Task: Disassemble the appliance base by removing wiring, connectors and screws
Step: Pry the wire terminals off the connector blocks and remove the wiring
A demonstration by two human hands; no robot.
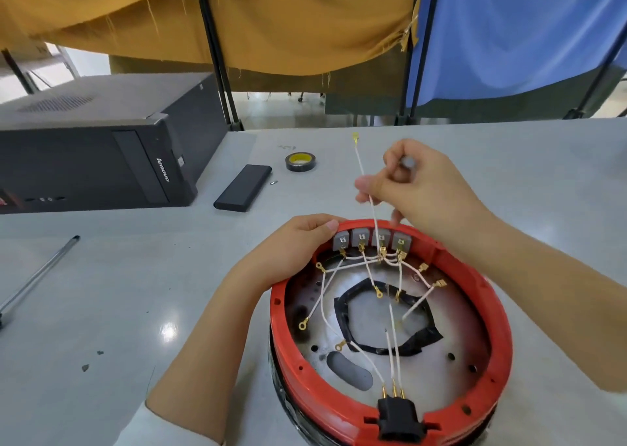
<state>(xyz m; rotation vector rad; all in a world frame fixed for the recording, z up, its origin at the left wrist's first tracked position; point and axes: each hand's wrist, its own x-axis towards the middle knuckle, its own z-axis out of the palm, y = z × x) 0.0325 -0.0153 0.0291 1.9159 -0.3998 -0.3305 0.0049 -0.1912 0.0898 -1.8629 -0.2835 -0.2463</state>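
The round red appliance base (390, 327) sits upside down on the grey counter (118, 293), its open underside showing white wires and 4 grey switch blocks (371, 238) along the far rim. The left hand (295, 252) is curled over that far-left rim, thumb beside the leftmost block. Above the blocks, the right hand (420, 187) pinches 1 white wire (364, 181) between thumb and fingers, its yellow terminal (355, 136) pointing up.

I see a pale grey desk (101, 293). On it rest the red appliance base (390, 327) near me, a black computer case (95, 147) far left, a flat black box (243, 187), a tape roll (300, 161), a small screw (274, 183) and a metal rod (37, 276) at left.
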